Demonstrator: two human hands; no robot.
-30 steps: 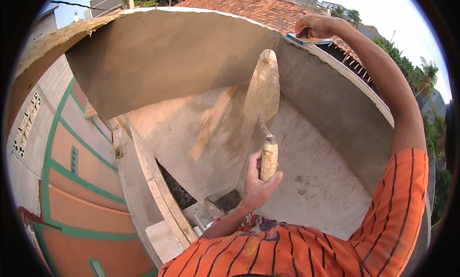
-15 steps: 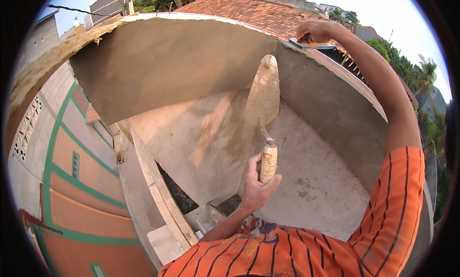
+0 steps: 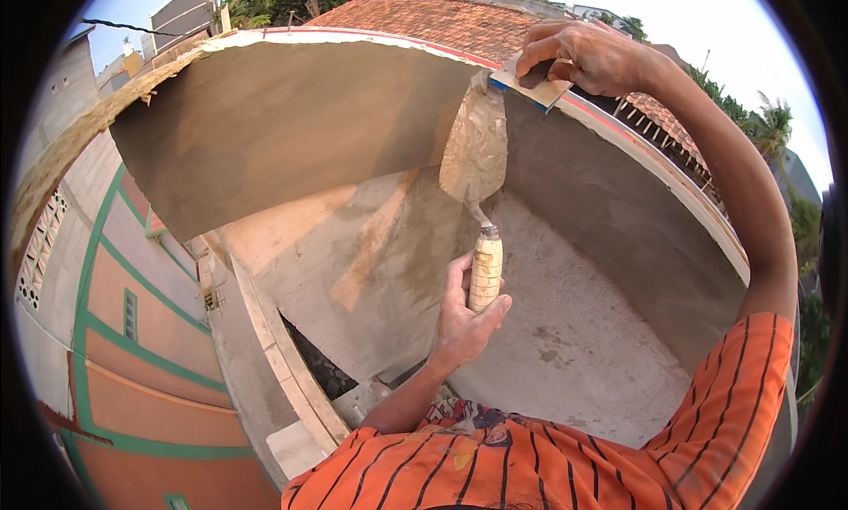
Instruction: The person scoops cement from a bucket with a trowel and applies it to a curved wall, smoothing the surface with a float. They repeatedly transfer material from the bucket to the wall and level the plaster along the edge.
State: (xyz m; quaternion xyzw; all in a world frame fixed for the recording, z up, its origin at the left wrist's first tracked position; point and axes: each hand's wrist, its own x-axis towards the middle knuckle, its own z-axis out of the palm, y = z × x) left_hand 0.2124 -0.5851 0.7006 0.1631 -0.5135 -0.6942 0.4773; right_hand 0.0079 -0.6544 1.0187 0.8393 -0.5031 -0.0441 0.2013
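My left hand [image 3: 465,320] is closed round the pale ribbed handle of a trowel [image 3: 477,148], held upright in front of me. Wet mortar coats its blade, and the tip comes right beside the plastering float near the wall's top corner. Up at that corner, my right hand [image 3: 587,58] grips the float [image 3: 533,86], a flat board with a blue edge, tilted over the wall top. Its far side is hidden under my fingers. Smooth grey-brown plaster covers the wall [image 3: 309,121] on both sides of the corner.
A rough wooden beam [image 3: 75,148] curves along the left. Below it stand planks [image 3: 287,369] beside a dark gap [image 3: 318,360] in the concrete floor [image 3: 565,333]. An orange-and-green house wall [image 3: 168,351] is at far left. Beyond the wall lies a tiled roof [image 3: 424,24].
My right hand has brought the float left and nearer along the wall top, tilting it. The trowel has shifted slightly left and up, so its tip now meets the float's edge.
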